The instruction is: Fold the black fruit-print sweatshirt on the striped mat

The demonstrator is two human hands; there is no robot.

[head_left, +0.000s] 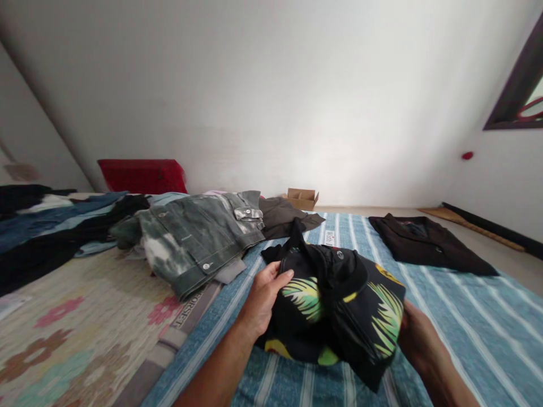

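Observation:
A black shirt (305, 333) with green and yellow leaf print is bunched and partly folded in front of me, just above a blue striped sheet (203, 350). My left hand (266, 294) is closed on its left edge, thumb on top and fingers underneath. At its right edge, my right hand (418, 333) grips the cloth from the side, its fingers mostly hidden behind the shirt. A dark collar or band with a small pale logo stands up in the middle of the shirt.
A folded dark garment (428, 243) lies to the right on the sheet. On the left are a grey-green denim jacket (195, 237), a heap of dark and blue clothes (63, 226) and a flowered mat (76, 333). A red box-like thing (142, 175) and a cardboard box (302, 199) stand near the wall.

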